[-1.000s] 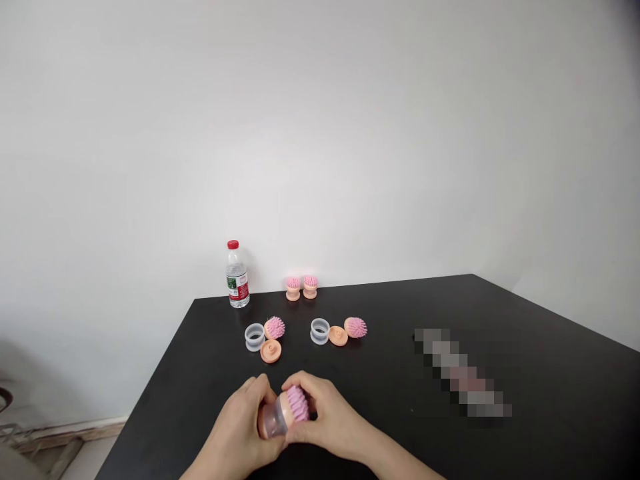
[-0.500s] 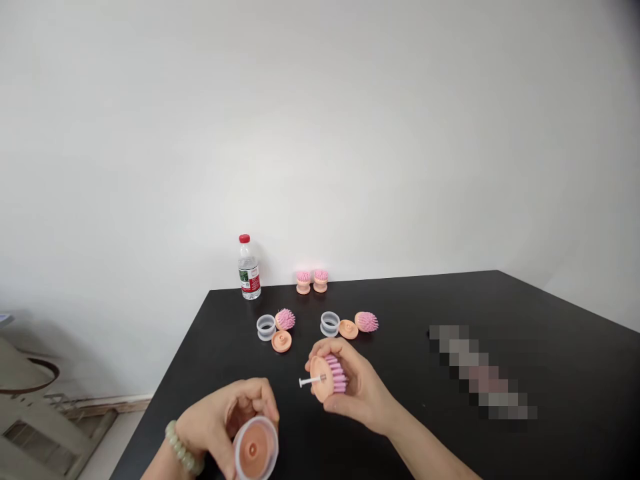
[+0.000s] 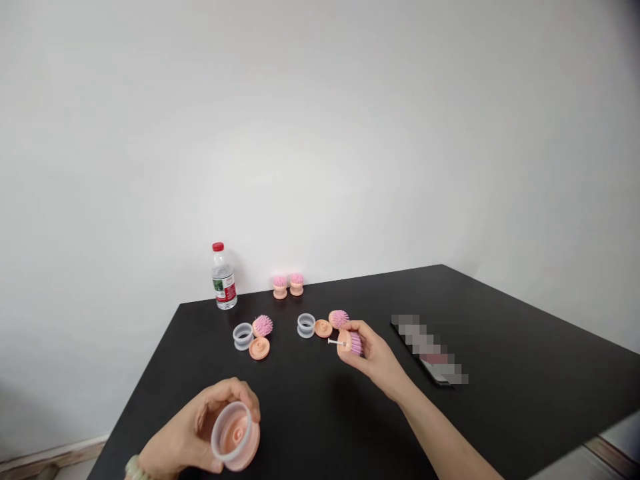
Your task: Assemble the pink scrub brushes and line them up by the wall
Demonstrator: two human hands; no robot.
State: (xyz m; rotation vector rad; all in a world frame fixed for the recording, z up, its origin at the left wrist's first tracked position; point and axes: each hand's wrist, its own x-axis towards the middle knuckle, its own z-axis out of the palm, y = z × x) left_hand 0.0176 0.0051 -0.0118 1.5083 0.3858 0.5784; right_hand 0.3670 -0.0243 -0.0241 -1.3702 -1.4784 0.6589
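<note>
Meanwhile, at a black surface (image 3: 505,400) set against a white wall (image 3: 320,133), a person works with two bare hands. The left hand (image 3: 195,427), low in the frame with a pale bead bracelet (image 3: 134,469) at its wrist, is curled closed around a translucent plastic cup (image 3: 234,433). The cup's clear round rim tilts up toward the camera, and a peach base with a raised centre shows inside it. Well apart, the right hand (image 3: 373,353) is nearly closed, gripping a pink-bristled brush head (image 3: 354,344) between thumb and fingers. The head's peach back faces left, and a thin white pin (image 3: 333,342) juts from it. Just beside that hand lies a second pink brush head (image 3: 339,319), next to a peach disc (image 3: 323,328) and a clear plastic ring (image 3: 306,325). Farther left, a matching set rests close together: a clear ring (image 3: 243,336), a pink brush head (image 3: 263,326) and a peach disc (image 3: 259,348). Two assembled pink-and-peach brushes (image 3: 288,285) stand upright near the far edge, beside a water bottle (image 3: 223,277) with a red cap. To the right lies a dark phone (image 3: 425,350), its face pixelated.
</note>
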